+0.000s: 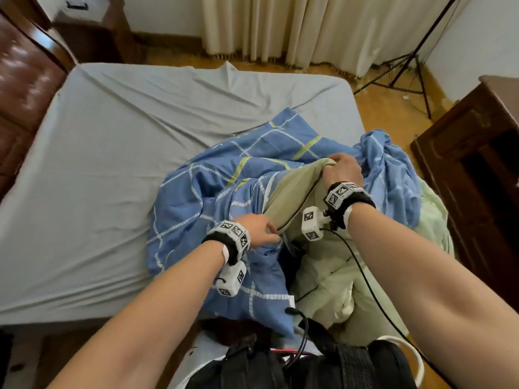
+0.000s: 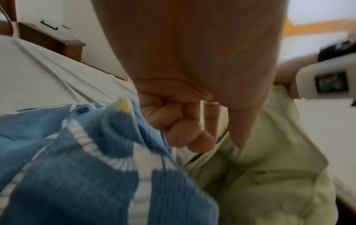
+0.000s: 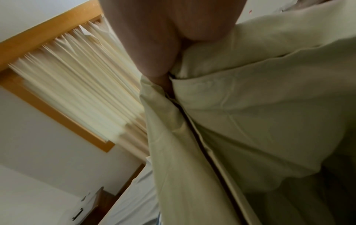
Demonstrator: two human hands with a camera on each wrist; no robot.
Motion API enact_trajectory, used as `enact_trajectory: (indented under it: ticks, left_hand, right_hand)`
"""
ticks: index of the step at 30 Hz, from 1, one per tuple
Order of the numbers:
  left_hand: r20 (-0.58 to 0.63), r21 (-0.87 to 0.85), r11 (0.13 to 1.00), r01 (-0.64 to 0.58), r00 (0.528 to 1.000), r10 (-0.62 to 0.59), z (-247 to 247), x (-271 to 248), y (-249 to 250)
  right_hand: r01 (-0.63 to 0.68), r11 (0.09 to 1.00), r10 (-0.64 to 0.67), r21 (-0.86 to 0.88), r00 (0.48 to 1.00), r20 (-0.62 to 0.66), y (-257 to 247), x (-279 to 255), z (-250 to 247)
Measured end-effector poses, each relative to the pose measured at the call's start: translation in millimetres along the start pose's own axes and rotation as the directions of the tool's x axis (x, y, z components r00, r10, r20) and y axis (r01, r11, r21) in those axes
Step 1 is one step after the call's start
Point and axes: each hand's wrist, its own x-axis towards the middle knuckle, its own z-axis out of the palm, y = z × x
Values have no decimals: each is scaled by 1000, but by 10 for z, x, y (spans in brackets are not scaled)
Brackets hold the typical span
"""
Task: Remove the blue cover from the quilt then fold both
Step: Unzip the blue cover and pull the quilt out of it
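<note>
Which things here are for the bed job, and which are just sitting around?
For the job: blue cover, quilt, left hand, right hand.
Just around: bed sheet, curtains, tripod, wooden cabinet.

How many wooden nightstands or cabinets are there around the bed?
2. One nightstand stands at the far left corner, beside the headboard. One dark cabinet stands at the right, near the tripod. Others may lie out of view.
</note>
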Motion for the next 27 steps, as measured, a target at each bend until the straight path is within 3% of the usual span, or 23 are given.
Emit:
enact_trajectory:
  ticks: [5, 11, 14, 17, 20, 22, 23, 24, 27]
  left_hand:
    - [-33, 134, 954, 269, 963, -267, 688, 323, 208]
    - [-65, 51, 832, 553, 833, -550, 1119, 563, 517]
    - [-130, -49, 790, 612, 780, -612, 1028, 427, 496]
    - [-231, -73, 767, 638, 737, -635, 717, 187, 423]
    - [-277, 47, 782, 622, 760, -588, 489, -36, 411]
    - [-283, 162, 797, 581, 802, -527, 393, -136, 418]
    - [-282, 216, 799, 561, 819, -500, 352, -172, 417]
    - [-280, 261, 796, 545, 832, -478, 316, -201, 412]
    - [-260, 366, 778, 511, 859, -442, 220, -291, 357]
  right_hand:
    - [47, 997, -52, 63, 995, 82, 284, 221, 15]
    - [81, 996, -72, -48, 984, 162, 908, 515, -112]
    - [106, 981, -79, -165, 984, 161, 1180, 580, -109]
    - [143, 977, -114, -155, 976, 183, 1151, 460, 11]
    - [236, 971, -222, -35, 947, 231, 810, 216, 179]
    - [325, 945, -318, 32, 892, 322, 541, 12, 256]
    - [420, 907, -395, 14, 841, 371, 431, -91, 303]
    - [546, 838, -487, -25, 767, 417, 356, -194, 360]
    - [851, 522, -696, -59, 464, 548, 332, -461, 557]
